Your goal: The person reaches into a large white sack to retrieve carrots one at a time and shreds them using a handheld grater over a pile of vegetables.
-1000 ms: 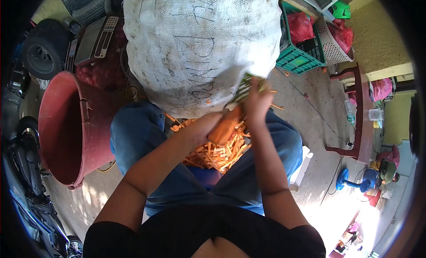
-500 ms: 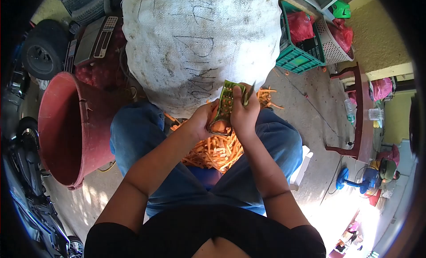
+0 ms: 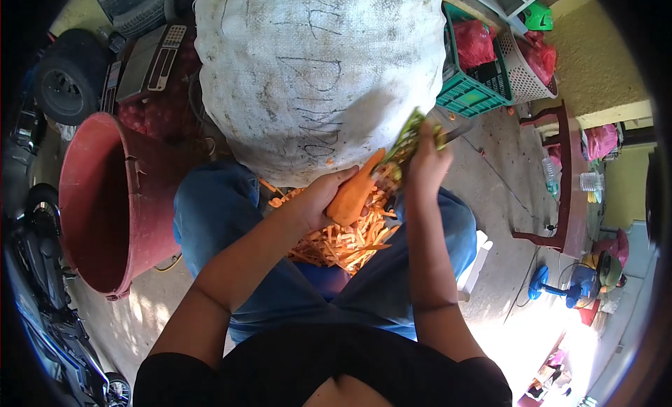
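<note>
A thick orange carrot lies slanted in my left hand, whose fingers are wrapped round its side. My right hand grips a green grater with a pattern of holes, slightly blurred, held just right of the carrot's upper end. From the far side of the right hand sticks a dark, pointed blade. Below both hands, between the knees, is a heap of orange carrot strips; whatever holds the heap is mostly hidden.
A big white woven sack with black writing stands right in front. At the left is a red tub; behind it are a scale and tyres. On the right are a green crate, a wooden frame and a blue fan.
My right hand has moved right with the grater, away from the left hand. The carrot, mostly covered by the grater before, now shows in full length.
</note>
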### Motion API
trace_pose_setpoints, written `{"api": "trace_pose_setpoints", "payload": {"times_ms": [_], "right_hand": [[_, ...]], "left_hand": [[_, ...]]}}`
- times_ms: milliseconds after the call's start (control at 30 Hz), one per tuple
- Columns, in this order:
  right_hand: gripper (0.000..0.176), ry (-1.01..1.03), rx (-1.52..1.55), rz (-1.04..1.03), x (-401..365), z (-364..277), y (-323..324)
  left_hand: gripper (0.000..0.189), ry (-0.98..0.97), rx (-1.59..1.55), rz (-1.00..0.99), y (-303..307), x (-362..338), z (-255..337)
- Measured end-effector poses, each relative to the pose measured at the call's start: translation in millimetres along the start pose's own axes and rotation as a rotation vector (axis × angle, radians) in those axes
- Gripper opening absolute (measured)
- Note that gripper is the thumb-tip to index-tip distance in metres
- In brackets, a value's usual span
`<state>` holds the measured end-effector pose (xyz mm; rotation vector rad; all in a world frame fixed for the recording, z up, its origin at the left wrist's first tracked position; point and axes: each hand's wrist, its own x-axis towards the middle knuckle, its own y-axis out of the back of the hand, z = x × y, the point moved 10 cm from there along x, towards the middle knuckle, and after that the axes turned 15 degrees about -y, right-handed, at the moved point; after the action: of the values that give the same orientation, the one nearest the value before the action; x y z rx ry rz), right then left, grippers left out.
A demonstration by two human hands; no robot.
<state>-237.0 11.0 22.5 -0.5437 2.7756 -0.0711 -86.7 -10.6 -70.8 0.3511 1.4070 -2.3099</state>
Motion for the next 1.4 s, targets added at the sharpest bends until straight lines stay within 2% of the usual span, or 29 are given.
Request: {"api": "trace_pose_setpoints", "payload": {"times_ms": [33,67,100,133,200,233,267,300,333,400,433,467,533,567,600,667,733,800,833,900,967,1100,1133,1200,1233,1267,1300,1333,1400], "right_hand": [[0.016,-0.004,-0.058,-0.064,-13.1,7.8,-12.6],[0.016,0.073,-0.181,-0.164,-27.3,9.3,-28.1],[0.016,0.241,-0.341,-0.139,-46.0,-3.0,-38.1],[0.017,0.334,-0.374,-0.119,-53.1,1.5,-41.1],[0.017,0.371,-0.424,-0.085,-55.0,-1.6,-41.6],[0.018,0.347,-0.449,-0.052,-49.2,-3.4,-37.0],[0.019,0.323,-0.473,-0.017,-37.6,-7.9,-28.7],[0.017,0.282,-0.39,0.114,-8.9,-6.9,-3.2],[0.017,0.282,-0.367,0.198,12.1,-19.4,15.7],[0.018,0.126,-0.187,0.404,37.1,-24.0,60.0],[0.018,0.068,-0.088,0.463,43.1,-21.1,76.1],[0.018,0.069,-0.085,0.466,44.7,-20.8,79.6],[0.019,0.141,0.039,0.278,45.0,-24.0,72.3],[0.02,0.155,-0.2,0.258,43.8,-23.1,67.2],[0.02,0.155,-0.198,0.254,37.5,-21.9,66.1],[0.019,0.231,-0.487,-0.056,18.9,-19.8,18.4],[0.016,0.347,-0.778,-0.256,-9.2,-19.4,-18.2],[0.014,0.405,-0.954,-0.368,-19.8,-0.8,-33.8],[0.014,0.346,-0.994,-0.399,-19.2,9.3,-36.0],[0.014,0.352,-1.049,-0.411,-26.3,12.3,-39.7],[0.015,0.345,-1.144,-0.412,-28.1,17.5,-42.0],[0.014,0.348,-1.1,-0.424,-20.3,25.7,-41.1],[0.015,0.314,-1.138,-0.368,-10.0,30.8,-35.7],[0.016,0.273,-1.171,-0.301,-4.5,34.1,-28.1],[0.018,0.252,-1.1,-0.36,-6.9,34.6,-29.8],[0.02,0.234,-1.032,-0.422,-9.6,34.2,-32.7],[0.021,0.141,-0.888,-0.536,-17.9,36.7,-38.2],[0.021,0.142,-0.888,-0.544,-16.4,49.6,-39.3],[0.022,0.128,-0.77,-0.801,-27.4,82.8,-56.2]], "left_hand": [[0.038,-0.028,-0.111,0.009,-0.4,2.7,1.4],[0.037,-0.055,-0.224,0.015,-1.6,4.3,3.8],[0.036,-0.076,-0.364,-0.093,-16.2,2.0,11.3],[0.036,-0.077,-0.365,-0.092,-20.7,1.1,12.3],[0.037,-0.078,-0.269,0.146,-7.9,-1.1,10.5],[0.037,-0.079,-0.269,0.148,-4.6,-2.8,10.9],[0.038,-0.026,-0.085,0.035,-6.5,-6.0,7.6],[0.039,0.028,0.098,-0.082,-11.1,-8.6,1.4],[0.039,0.033,0.096,-0.089,-20.4,-14.0,1.2],[0.041,0.206,0.122,-0.016,-35.1,-35.9,-9.5],[0.04,0.172,0.148,0.132,-23.6,-33.5,-6.5],[0.04,0.173,0.151,0.13,-20.6,-32.4,-3.7],[0.039,0.021,0.005,-0.204,-42.5,-23.5,15.3],[0.04,-0.017,0.065,-0.179,-29.4,-16.2,17.7],[0.04,-0.02,0.066,-0.177,-26.5,-13.5,20.3],[0.04,-0.192,0.399,-0.199,-21.9,-6.7,39.9],[0.037,-0.225,0.514,-0.124,-14.9,-3.3,45.6],[0.037,-0.463,0.9,-0.054,-12.3,-3.2,69.3],[0.037,-0.464,0.902,-0.053,-13.8,-3.6,69.7],[0.034,-0.603,1.248,0.057,-18.4,-10.1,89.8],[0.032,-0.635,1.3,0.068,-21.7,-11.0,91.5],[0.028,-0.682,1.372,0.025,-34.3,-18.6,93.2],[0.028,-0.684,1.372,0.025,-38.9,-23.3,95.2],[0.027,-1.007,1.402,-0.442,-98.5,-54.4,88.9],[0.027,-0.904,1.28,-0.412,-95.4,-53.9,85.0],[0.027,-0.906,1.278,-0.416,-94.1,-51.2,84.2],[0.028,-1.036,1.211,-0.401,-93.7,-55.1,92.1],[0.03,-1.162,1.143,-0.381,-92.5,-62.0,100.6],[0.03,-1.197,1.15,-0.361,-91.4,-63.4,104.4]]}}
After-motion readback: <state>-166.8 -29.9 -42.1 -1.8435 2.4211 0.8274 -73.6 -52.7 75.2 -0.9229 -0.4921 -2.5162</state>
